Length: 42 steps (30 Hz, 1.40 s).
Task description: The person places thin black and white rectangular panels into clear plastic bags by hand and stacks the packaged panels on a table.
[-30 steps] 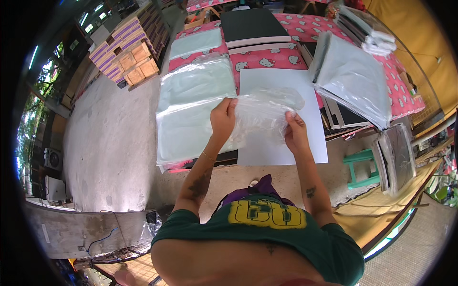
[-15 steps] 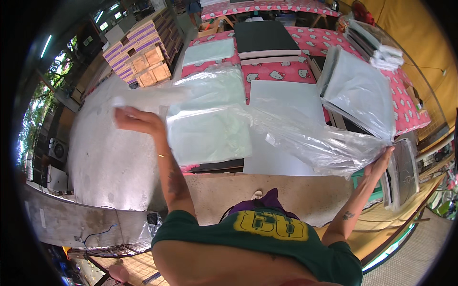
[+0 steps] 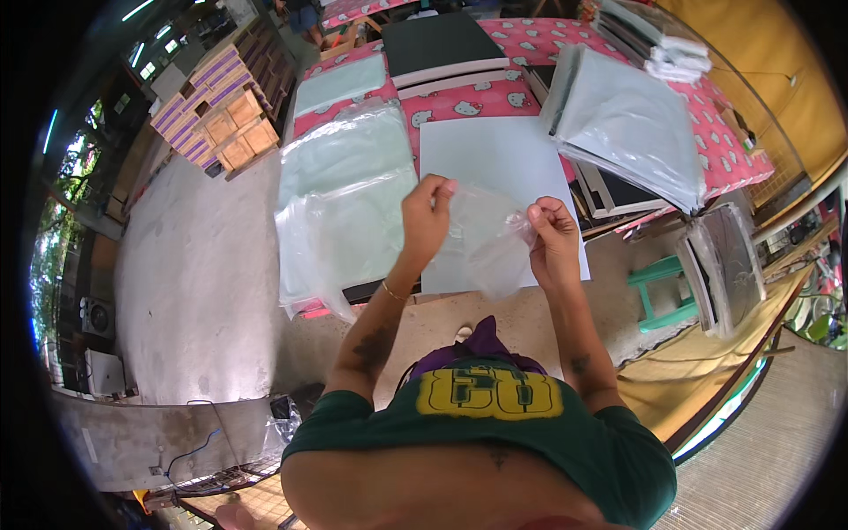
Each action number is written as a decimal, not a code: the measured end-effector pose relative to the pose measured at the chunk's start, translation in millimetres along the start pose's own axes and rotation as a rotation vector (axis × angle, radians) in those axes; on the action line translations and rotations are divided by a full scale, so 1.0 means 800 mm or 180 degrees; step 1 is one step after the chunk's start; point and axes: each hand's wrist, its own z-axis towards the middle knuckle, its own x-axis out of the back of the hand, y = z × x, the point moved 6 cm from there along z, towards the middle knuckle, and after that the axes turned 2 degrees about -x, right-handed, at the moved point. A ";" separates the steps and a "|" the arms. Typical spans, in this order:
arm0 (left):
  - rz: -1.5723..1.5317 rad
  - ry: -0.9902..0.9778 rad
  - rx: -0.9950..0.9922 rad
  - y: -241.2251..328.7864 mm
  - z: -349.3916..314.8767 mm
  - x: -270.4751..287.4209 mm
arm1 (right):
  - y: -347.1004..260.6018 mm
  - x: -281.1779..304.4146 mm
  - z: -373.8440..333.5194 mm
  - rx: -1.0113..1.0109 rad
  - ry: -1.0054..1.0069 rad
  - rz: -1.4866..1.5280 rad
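Note:
Both my hands pinch a clear plastic bag (image 3: 495, 234) in front of me, above a pale blue-white board (image 3: 486, 146). My left hand (image 3: 427, 212) holds one edge between thumb and fingers. A short way to its right, my right hand (image 3: 554, 237) grips the other edge with curled fingers. Thin and crumpled, the film hangs between them. Left of the board lies a stack of clear plastic bags (image 3: 344, 190), some film drooping over the table's near edge. On the right rests a slanted pile of plastic-wrapped panels (image 3: 632, 119).
A pink patterned cloth (image 3: 442, 107) covers the table. Black boards (image 3: 444, 49) are stacked at the back, more wrapped panels (image 3: 636, 40) at the far right. A green stool (image 3: 661, 291) and wrapped frames (image 3: 729, 265) stand right of me. Stacked boxes (image 3: 221, 106) stand on the floor at left.
My hands were spread wide, the left far out left and the right out right. Both have come in to the middle, the right still with film, which is now bunched between them.

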 end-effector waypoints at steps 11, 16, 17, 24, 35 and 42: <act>-0.0682 0.0450 0.0416 0.021 -0.109 -0.042 | 0.038 0.006 -0.038 -0.0588 -0.0170 0.0643; -0.0950 0.0781 0.0974 -0.082 -0.064 0.037 | -0.020 0.028 -0.034 -0.0285 -0.0078 0.0947; -0.1091 0.0759 0.0783 -0.080 -0.060 0.041 | -0.007 0.021 -0.038 -0.0594 -0.0095 0.0818; 0.0294 -0.0556 0.1049 -0.111 -0.050 0.098 | -0.060 0.075 -0.001 -0.0612 -0.0207 0.0704; -0.1440 -0.2859 0.0210 0.113 0.038 -0.051 | -0.136 0.027 0.010 0.0193 -0.1654 -0.4290; 0.1601 -0.1464 -0.1303 0.046 0.032 -0.041 | -0.181 0.042 -0.023 -0.0058 -0.1481 -0.3114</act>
